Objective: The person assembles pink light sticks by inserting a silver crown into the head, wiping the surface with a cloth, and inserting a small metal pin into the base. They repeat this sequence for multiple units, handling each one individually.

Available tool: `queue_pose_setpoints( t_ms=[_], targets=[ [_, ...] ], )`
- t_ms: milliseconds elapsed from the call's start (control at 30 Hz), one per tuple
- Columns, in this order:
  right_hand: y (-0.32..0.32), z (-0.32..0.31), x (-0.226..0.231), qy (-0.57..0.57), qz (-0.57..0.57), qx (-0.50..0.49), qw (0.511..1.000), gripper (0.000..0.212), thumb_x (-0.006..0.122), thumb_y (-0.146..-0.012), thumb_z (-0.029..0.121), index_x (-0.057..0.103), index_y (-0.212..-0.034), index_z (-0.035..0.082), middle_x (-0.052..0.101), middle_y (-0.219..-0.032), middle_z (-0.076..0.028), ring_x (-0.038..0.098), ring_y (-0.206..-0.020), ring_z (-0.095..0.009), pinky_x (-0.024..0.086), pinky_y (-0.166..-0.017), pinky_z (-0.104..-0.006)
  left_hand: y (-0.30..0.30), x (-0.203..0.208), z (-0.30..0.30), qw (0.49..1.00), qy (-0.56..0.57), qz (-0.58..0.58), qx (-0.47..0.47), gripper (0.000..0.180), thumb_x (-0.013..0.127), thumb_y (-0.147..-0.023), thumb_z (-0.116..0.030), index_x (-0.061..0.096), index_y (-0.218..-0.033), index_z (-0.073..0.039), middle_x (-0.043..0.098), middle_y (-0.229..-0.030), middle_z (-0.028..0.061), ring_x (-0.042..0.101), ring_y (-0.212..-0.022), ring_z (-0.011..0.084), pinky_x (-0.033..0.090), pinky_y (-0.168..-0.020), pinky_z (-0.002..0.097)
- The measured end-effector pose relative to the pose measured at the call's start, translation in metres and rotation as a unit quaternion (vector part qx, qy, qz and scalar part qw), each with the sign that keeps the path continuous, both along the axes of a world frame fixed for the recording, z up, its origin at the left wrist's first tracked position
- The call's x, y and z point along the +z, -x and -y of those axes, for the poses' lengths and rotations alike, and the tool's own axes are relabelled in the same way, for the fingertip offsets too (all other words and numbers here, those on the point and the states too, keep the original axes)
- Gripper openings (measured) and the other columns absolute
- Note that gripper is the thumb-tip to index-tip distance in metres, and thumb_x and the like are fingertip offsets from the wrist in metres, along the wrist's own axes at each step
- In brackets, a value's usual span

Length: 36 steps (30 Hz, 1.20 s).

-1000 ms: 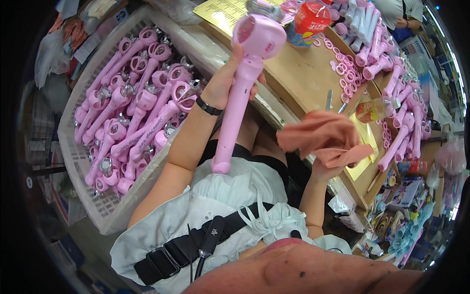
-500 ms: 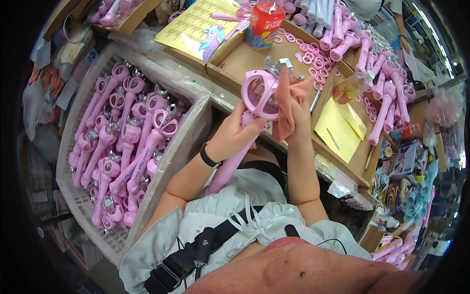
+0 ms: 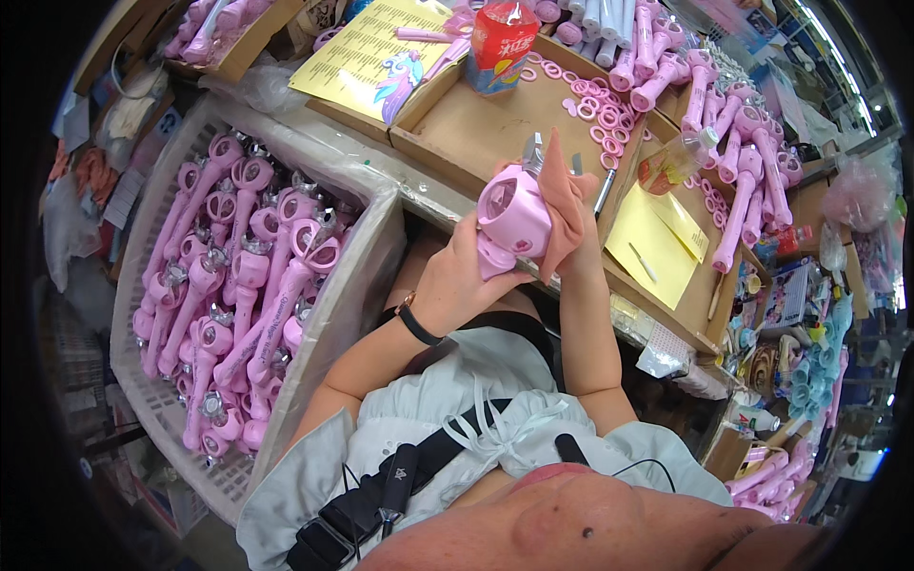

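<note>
In front of my chest, my left hand (image 3: 465, 276) is closed around the neck of a pink toy wand (image 3: 514, 221). The wand has a round head with an oval opening and a silvery crown-like top. A crumpled orange cloth (image 3: 562, 205) is bunched in my right hand (image 3: 584, 243), pressed against the right side of the wand's head. The cloth covers part of the crown and most of those fingers. The wand's handle points down toward me and is hidden behind my left hand.
On my left, a white plastic basket (image 3: 124, 295) holds many similar pink wands (image 3: 249, 266). Ahead, a cardboard tray (image 3: 443, 133) carries pink rings (image 3: 609, 119), a red drink package (image 3: 501, 48), yellow paper (image 3: 657, 238) and a clear bottle (image 3: 671, 169). More wands (image 3: 752, 176) are piled at the right.
The wand has been turned, so its head shows a different side and the handle no longer extends visibly toward my lap. My left hand has shifted slightly lower; the cloth stays at the head.
</note>
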State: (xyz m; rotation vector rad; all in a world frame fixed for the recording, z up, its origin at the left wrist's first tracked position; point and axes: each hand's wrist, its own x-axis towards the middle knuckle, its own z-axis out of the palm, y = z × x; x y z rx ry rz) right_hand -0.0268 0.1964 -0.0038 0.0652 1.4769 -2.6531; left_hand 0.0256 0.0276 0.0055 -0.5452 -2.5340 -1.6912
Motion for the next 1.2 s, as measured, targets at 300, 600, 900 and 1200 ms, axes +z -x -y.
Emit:
queue_pose_setpoints(
  t_ms=[300,600,900,1200],
  targets=[
    [0.01,0.006,0.024,0.081,-0.211,0.234,0.946,0.098,0.037,-0.071,0.081,0.049,-0.106,-0.01,0.05,-0.102,-0.011,0.048,-0.095,-0.015,0.039,-0.08,-0.0229,0.001,0.0,0.006,0.985,-0.09,0.022,-0.144,0.065,0.076,-0.072,-0.03,0.04,-0.116,0.001,0.06,-0.096,0.018,0.061,-0.089,0.0322,0.048,-0.079,0.0376],
    [-0.016,0.004,0.008,0.085,-0.101,0.067,0.989,0.059,0.044,-0.09,0.047,0.043,-0.123,-0.003,0.053,-0.116,-0.013,0.057,-0.097,-0.019,0.048,-0.083,-0.0299,0.011,-0.011,0.005,0.904,-0.32,0.26,-0.114,0.061,0.073,-0.076,-0.033,0.043,-0.117,0.002,0.06,-0.095,0.0137,0.064,-0.076,0.021,0.052,-0.061,0.0291],
    [-0.028,0.037,-0.05,-0.067,-0.14,-0.206,0.966,0.05,0.052,-0.089,0.037,0.038,-0.123,0.002,0.046,-0.116,-0.009,0.049,-0.105,-0.021,0.04,-0.091,-0.0332,0.009,-0.003,0.006,0.991,-0.046,0.119,-0.049,0.073,0.078,-0.065,-0.023,0.038,-0.119,0.005,0.055,-0.111,0.0195,0.056,-0.103,0.024,0.043,-0.087,0.0331],
    [-0.038,0.044,-0.061,-0.155,-0.213,-0.2,0.944,0.053,0.057,-0.082,0.039,0.043,-0.113,-0.002,0.05,-0.106,-0.008,0.05,-0.098,-0.017,0.041,-0.085,-0.0312,0.0,0.014,0.008,0.996,0.007,0.085,-0.015,0.074,0.076,-0.066,-0.031,0.036,-0.117,0.005,0.059,-0.101,0.0244,0.059,-0.098,0.0389,0.047,-0.08,0.0388]
  ],
)
